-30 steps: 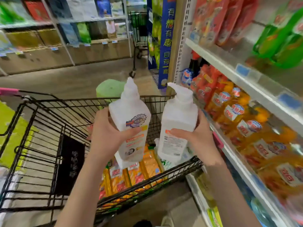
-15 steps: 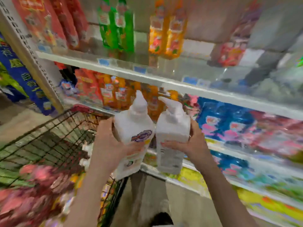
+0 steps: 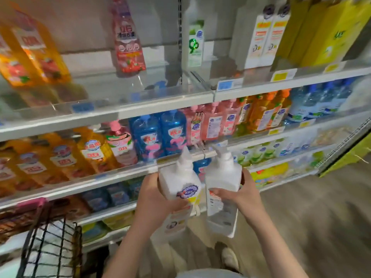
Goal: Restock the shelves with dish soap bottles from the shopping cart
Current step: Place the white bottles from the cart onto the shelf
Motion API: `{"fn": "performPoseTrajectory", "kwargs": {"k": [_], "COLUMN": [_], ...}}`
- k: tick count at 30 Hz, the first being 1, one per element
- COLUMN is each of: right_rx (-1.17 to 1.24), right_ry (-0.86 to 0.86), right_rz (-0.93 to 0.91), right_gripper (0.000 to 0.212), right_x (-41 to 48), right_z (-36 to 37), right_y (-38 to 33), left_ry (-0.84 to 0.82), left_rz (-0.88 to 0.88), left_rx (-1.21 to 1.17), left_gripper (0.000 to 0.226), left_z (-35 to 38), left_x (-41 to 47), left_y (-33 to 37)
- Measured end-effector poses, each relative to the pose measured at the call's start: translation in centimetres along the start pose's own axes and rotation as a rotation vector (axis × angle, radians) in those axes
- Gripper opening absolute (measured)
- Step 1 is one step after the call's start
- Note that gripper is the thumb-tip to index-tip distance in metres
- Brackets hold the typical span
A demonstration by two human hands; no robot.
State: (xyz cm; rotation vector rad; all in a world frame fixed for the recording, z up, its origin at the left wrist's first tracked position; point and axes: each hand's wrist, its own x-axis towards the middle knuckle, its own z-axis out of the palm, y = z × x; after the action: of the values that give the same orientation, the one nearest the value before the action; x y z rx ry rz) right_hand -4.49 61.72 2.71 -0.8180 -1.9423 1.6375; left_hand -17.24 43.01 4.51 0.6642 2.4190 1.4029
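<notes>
I hold two white pump bottles of dish soap upright, side by side, in front of the store shelves. My left hand (image 3: 154,195) grips the left bottle (image 3: 179,181), whose round blue seal faces me. My right hand (image 3: 244,194) grips the right bottle (image 3: 222,177), its back label toward me. Both bottles hang level with the lower shelf edge (image 3: 112,177). Two matching white bottles (image 3: 267,37) stand on the upper shelf (image 3: 251,87) at the right. The black wire shopping cart (image 3: 50,249) sits at the lower left.
The shelves hold orange, blue and pink soap bottles in rows. A pink pouch (image 3: 127,43) and a white carton (image 3: 194,43) stand on the upper shelf with bare room around them. Yellow boxes (image 3: 329,29) fill the top right. Open floor lies at the lower right.
My view has swung right from the cart to the shelves. Both hands still hold the two white bottles, which have moved away from the cart and now face the shelving.
</notes>
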Motion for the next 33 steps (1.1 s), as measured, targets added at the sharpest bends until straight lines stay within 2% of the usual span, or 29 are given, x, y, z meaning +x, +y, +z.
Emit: {"fn": "performPoseTrajectory", "kwargs": {"k": [4,7,12,14,16,19,20,21,23,25,29,33], "right_rx": [0.043,0.067,0.201,0.229,0.228,0.225,0.224,0.219,0.186,0.161,0.145,0.085], "right_ry": [0.052,0.051,0.032,0.023,0.015,0.010,0.010,0.015,0.009,-0.011,-0.047,-0.116], "right_rz": [-0.012,-0.061,-0.236,-0.312,-0.389,-0.457,-0.474,-0.496,-0.553,-0.603,-0.660,-0.653], "right_gripper": [0.093,0.098,0.088,0.095,0.110,0.120,0.120,0.120,0.117,0.116,0.103,0.094], "right_x": [3.9,7.8,15.0,17.8,20.7,24.7,25.6,26.7,28.6,30.3,33.5,36.0], "right_z": [-5.5,-10.2,-17.9,-20.6,-23.2,-26.5,-27.1,-27.6,-28.7,-29.3,-30.0,-30.4], "right_y": [0.1,-2.0,-6.7,-8.9,-11.1,-13.6,-14.3,-15.1,-16.5,-17.8,-19.0,-19.4], "left_ry": [-0.018,0.024,0.137,0.143,0.138,0.049,0.033,0.098,0.245,0.294,0.328,0.318], "left_rz": [0.104,0.209,0.386,0.387,0.441,0.454,0.494,0.585,0.679,0.725,0.811,0.816], "left_rx": [-0.018,-0.036,-0.036,-0.046,-0.036,-0.001,0.001,0.003,-0.012,0.033,0.175,0.292], "left_gripper": [0.075,0.080,0.087,0.092,0.102,0.106,0.095,0.087,0.090,0.097,0.099,0.096], "left_z": [4.4,7.1,10.9,12.2,13.5,15.2,15.4,15.7,16.1,16.6,17.0,17.6], "left_x": [2.9,5.3,10.1,12.0,14.4,17.6,18.4,19.4,21.3,23.3,25.8,27.8], "left_y": [4.2,8.8,18.1,21.7,24.5,28.3,29.4,30.6,32.4,33.5,35.4,35.8]}}
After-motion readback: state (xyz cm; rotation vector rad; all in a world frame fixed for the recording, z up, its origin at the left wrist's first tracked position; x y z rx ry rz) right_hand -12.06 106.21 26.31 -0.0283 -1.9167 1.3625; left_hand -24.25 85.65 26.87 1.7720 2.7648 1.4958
